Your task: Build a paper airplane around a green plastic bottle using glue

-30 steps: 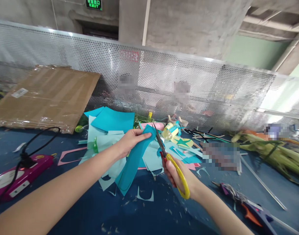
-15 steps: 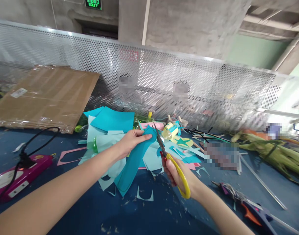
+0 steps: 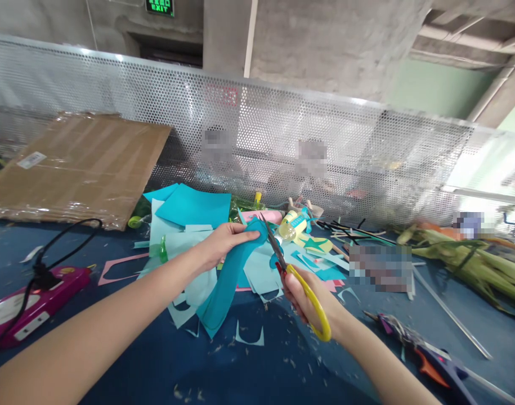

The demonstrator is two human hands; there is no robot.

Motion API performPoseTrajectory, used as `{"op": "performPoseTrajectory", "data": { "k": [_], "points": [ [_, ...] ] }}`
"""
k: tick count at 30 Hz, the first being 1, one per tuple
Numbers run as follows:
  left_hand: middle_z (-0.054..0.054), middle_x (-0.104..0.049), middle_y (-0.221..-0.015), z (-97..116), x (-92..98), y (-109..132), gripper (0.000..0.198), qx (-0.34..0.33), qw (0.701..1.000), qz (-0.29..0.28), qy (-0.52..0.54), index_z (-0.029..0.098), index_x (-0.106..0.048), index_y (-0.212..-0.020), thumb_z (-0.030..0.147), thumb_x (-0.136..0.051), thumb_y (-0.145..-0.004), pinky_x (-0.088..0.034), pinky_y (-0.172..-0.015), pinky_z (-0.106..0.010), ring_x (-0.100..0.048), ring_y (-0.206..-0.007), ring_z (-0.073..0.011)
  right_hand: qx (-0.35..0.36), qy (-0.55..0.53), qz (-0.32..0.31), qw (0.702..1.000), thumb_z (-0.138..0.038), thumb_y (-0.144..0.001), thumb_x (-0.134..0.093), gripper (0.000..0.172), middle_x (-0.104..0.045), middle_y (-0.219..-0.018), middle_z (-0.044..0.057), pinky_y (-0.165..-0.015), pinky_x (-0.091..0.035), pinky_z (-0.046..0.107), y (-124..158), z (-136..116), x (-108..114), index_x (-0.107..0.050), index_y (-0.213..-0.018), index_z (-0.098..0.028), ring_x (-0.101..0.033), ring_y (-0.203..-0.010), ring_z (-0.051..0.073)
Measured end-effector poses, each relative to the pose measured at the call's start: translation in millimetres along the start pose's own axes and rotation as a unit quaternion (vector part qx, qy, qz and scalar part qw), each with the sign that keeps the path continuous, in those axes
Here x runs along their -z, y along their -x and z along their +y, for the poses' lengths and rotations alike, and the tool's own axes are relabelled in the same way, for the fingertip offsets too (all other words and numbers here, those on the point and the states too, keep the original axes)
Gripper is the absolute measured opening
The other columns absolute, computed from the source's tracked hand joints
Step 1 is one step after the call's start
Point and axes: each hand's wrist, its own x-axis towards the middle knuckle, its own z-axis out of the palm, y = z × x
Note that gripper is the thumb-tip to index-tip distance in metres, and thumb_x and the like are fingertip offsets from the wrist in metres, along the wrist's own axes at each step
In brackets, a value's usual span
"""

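My left hand (image 3: 222, 243) pinches the top of a long teal sheet (image 3: 227, 281) that hangs down to the blue table (image 3: 156, 360). My right hand (image 3: 304, 296) grips yellow-handled scissors (image 3: 295, 275), their blades pointing up and left against the sheet's upper right edge beside my left fingers. Under both hands lies a pile of light blue and teal paper offcuts (image 3: 185, 225).
A wrapped cardboard sheet (image 3: 75, 166) leans at the back left. A pink power strip (image 3: 29, 304) with a black cable lies left. A glue gun (image 3: 426, 351) lies right, green stalks (image 3: 472, 264) far right. A perforated metal screen (image 3: 282, 135) runs behind, with people beyond it.
The scissors and my right hand have shifted slightly down and right; the blade tips have closed in on the sheet's top edge. My left hand holds still.
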Motion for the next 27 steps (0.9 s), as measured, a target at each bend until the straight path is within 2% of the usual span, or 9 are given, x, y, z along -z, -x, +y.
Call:
{"op": "performPoseTrajectory", "data": {
  "k": [6, 14, 19, 24, 27],
  "points": [
    [0.001, -0.062, -0.050, 0, 2.1, -2, 0.012, 0.003, 1.000, 0.004, 0.006, 0.017, -0.071, -0.063, 0.023, -0.072, -0.073, -0.041, -0.046, -0.021, -0.049, -0.040, -0.0077, -0.001, 0.007, -0.010, 1.000, -0.069, -0.086, -0.030, 0.051, -0.038, -0.053, -0.006, -0.037, -0.027, 0.021, 1, -1, 1, -0.035, -0.069, -0.022, -0.031, -0.042, 0.007],
    [-0.001, -0.068, -0.059, -4, 8.5, -6, 0.009, -0.024, 0.999, -0.027, 0.013, 0.019, -0.073, -0.068, 0.027, -0.073, -0.071, -0.042, -0.050, -0.022, -0.054, -0.047, -0.0092, -0.006, -0.004, -0.003, 1.000, -0.070, -0.086, -0.030, 0.052, -0.038, -0.052, -0.006, -0.038, -0.027, 0.021, 0, 2, -1, -0.037, -0.068, -0.021, -0.032, -0.043, 0.007],
    [-0.002, -0.069, -0.061, -4, 9.4, -7, 0.010, -0.031, 0.999, -0.026, 0.008, 0.018, -0.073, -0.066, 0.028, -0.074, -0.068, -0.043, -0.051, -0.021, -0.055, -0.049, -0.0091, -0.012, -0.011, -0.002, 1.000, -0.072, -0.084, -0.030, 0.053, -0.036, -0.052, -0.006, -0.037, -0.025, 0.021, 1, -1, -1, -0.035, -0.067, -0.022, -0.029, -0.042, 0.006],
    [0.000, -0.065, -0.054, -5, 11.5, -8, 0.011, -0.036, 0.999, -0.023, -0.008, 0.018, -0.074, -0.068, 0.029, -0.073, -0.069, -0.038, -0.045, -0.019, -0.050, -0.044, -0.0073, -0.014, -0.014, 0.004, 1.000, -0.075, -0.082, -0.031, 0.055, -0.034, -0.052, -0.006, -0.036, -0.023, 0.021, 1, -2, -1, -0.034, -0.067, -0.022, -0.028, -0.042, 0.007],
    [-0.001, -0.066, -0.056, -7, 14.2, -10, 0.013, -0.039, 0.999, -0.030, -0.014, 0.018, -0.074, -0.069, 0.031, -0.073, -0.069, -0.038, -0.046, -0.019, -0.052, -0.046, -0.0079, -0.023, -0.013, 0.007, 1.000, -0.075, -0.081, -0.031, 0.055, -0.035, -0.051, -0.006, -0.036, -0.023, 0.021, 0, -1, -2, -0.035, -0.067, -0.022, -0.028, -0.041, 0.007]
  ]
}}
